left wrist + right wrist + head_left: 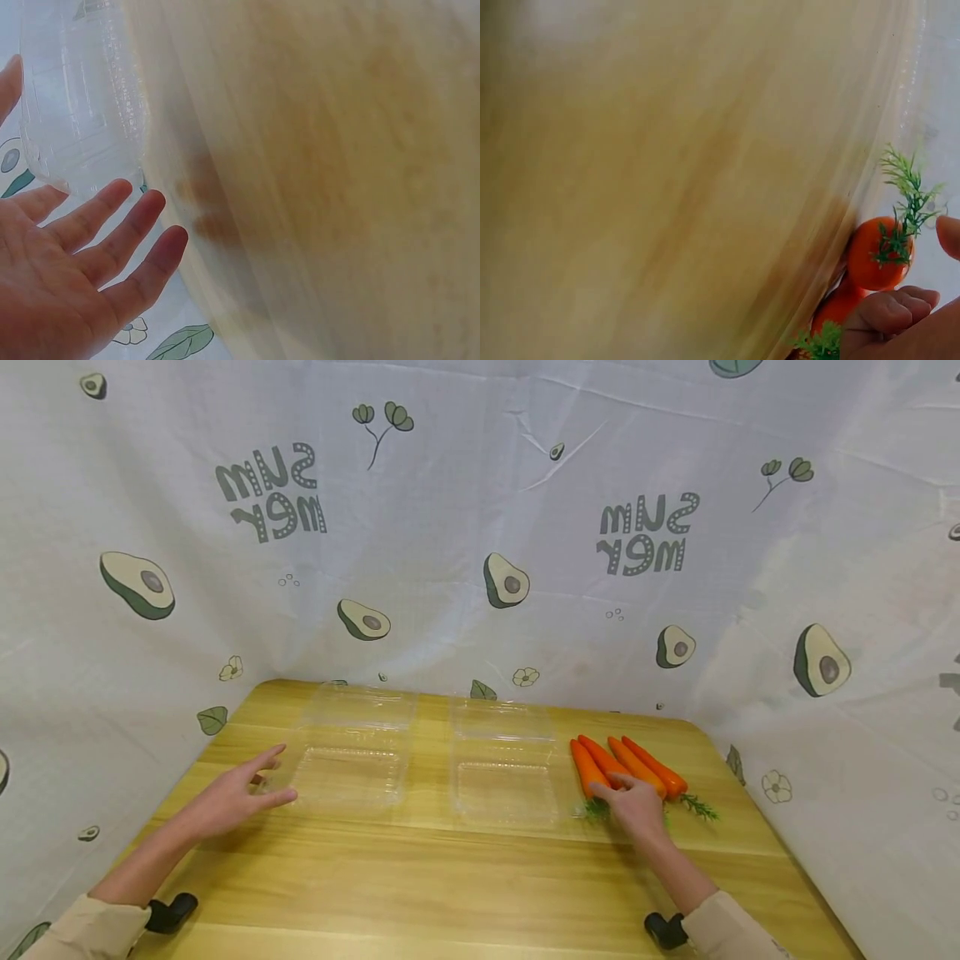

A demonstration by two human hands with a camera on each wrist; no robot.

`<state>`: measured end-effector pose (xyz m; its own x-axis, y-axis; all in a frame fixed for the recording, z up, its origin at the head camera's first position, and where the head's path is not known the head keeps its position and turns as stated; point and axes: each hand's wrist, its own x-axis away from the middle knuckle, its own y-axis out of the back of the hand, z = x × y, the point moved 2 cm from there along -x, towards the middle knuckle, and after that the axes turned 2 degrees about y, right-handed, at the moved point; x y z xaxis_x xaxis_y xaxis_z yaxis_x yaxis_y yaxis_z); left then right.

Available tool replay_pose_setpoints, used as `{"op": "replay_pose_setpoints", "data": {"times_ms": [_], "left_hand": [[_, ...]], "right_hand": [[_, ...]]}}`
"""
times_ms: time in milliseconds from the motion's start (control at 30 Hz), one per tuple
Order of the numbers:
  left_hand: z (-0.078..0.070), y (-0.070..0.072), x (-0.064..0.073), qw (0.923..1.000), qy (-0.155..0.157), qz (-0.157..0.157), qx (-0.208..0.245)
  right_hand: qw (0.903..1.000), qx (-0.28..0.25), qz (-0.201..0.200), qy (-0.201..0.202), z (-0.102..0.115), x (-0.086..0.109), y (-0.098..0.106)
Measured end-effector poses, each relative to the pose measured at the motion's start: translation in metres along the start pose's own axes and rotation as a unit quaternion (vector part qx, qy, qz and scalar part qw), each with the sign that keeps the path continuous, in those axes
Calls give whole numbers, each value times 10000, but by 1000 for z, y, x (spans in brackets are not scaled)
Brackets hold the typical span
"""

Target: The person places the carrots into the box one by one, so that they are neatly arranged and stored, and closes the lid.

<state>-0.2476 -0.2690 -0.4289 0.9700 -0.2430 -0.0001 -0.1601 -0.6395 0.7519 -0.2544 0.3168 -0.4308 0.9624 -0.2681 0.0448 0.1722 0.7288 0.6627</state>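
My right hand (636, 803) is at the left end of a group of several orange carrots with green tops. Its thumb is over the leafy end of the leftmost carrot (583, 762), its fingers over the carrot beside it. In the right wrist view, a gap shows between the thumb and the nearer carrot (874, 259), while bent fingers (900, 309) lie close against it. My left hand (232, 797) hovers, holding nothing, left of a clear plastic container (401, 777). Its fingers are spread in the left wrist view.
Another clear container (557, 789) stands between the first one and the carrots. Both have raised lids leaning toward the back. All rest on a wooden table (420, 893), with a printed curtain (442, 527) around its back and sides.
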Motion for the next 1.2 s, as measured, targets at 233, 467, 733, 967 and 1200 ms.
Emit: {"op": "replay_pose_setpoints", "data": {"times_ms": [233,467,733,967,1200], "left_hand": [[0,0,0,10000,41,24,-68],[0,1,0,9999,87,105,-80],[2,0,-2,9998,156,138,-43],[1,0,1,9997,157,175,17],[1,-1,0,9998,129,163,78]], "right_hand": [[9999,79,116,-60,-1,-2,-2],[9997,246,5,-32,1,-5,-4],[9993,347,64,-118,1,-5,-5],[9987,456,203,-132,2,-1,-4],[9987,451,169,-171,0,-2,-4]]}}
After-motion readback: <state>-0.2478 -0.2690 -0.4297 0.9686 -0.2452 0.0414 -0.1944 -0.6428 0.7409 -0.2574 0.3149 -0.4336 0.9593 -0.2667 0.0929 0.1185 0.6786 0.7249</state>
